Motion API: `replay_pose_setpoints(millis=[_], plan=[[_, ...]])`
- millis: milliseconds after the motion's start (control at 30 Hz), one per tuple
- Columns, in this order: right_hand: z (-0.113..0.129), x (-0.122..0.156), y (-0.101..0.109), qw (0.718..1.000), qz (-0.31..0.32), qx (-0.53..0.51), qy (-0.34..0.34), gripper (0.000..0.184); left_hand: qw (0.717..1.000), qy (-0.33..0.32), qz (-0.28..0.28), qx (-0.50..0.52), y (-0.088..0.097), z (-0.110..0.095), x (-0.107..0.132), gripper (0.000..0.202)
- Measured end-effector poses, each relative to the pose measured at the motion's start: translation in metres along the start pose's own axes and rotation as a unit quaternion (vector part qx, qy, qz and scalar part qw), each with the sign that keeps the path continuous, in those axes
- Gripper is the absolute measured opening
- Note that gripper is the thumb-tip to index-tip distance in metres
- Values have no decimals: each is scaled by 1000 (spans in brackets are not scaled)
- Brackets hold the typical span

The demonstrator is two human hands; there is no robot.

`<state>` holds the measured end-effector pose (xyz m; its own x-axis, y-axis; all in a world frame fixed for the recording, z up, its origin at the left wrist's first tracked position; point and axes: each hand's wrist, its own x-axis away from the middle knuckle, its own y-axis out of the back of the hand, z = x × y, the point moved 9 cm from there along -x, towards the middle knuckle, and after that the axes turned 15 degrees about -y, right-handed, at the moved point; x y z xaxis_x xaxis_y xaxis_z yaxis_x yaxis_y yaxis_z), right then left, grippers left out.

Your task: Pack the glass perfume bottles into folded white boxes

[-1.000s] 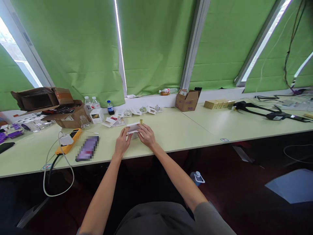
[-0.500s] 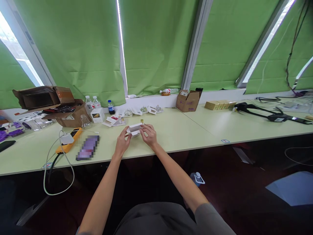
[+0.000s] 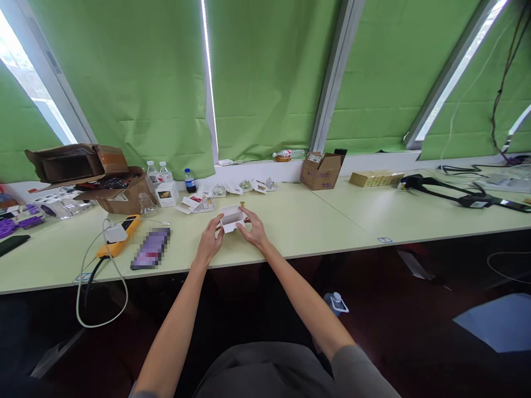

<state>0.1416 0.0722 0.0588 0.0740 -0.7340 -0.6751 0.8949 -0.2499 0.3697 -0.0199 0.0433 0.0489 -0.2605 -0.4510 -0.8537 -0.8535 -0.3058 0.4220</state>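
A small white cardboard box (image 3: 232, 220) with its flaps raised is held just over the near part of the table, its open side facing me. My left hand (image 3: 211, 239) grips its left end between thumb and fingers. At the opposite end my right hand (image 3: 252, 229) has its thumb on the near edge and its fingers behind. Just beyond the right fingertips stands a small gold-coloured piece (image 3: 242, 204), too small to make out. Farther back lies a row of opened white boxes (image 3: 232, 188) with coiled items among them.
To the left are a phone (image 3: 151, 249), a yellow power strip (image 3: 120, 237) with a looped white cable, and brown cartons (image 3: 120, 202). A small carton (image 3: 321, 171) and yellow boxes (image 3: 375, 178) stand at the back right. The table's front edge (image 3: 298, 256) runs below my hands.
The white box has been tilted so more of its inside faces me. My right hand has shifted from its upper flap to hold its right end.
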Motion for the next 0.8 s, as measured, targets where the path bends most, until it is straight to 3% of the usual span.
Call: replay_pose_setpoints(millis=[267, 467, 633, 800], plan=[[-4, -2, -1, 997, 17, -64, -29, 56, 996, 50, -45, 54, 8, 7, 1, 47], [-7, -3, -2, 993, 27, -99, -65, 55, 997, 54, -35, 44, 8, 5, 0, 54], [-10, -4, -8, 983, 62, -146, -90, 55, 994, 77, -62, 42, 12, 11, 4, 53], [-16, -6, -11, 983, 58, -142, -106, 56, 990, 106, -81, 38, 15, 18, 7, 55]])
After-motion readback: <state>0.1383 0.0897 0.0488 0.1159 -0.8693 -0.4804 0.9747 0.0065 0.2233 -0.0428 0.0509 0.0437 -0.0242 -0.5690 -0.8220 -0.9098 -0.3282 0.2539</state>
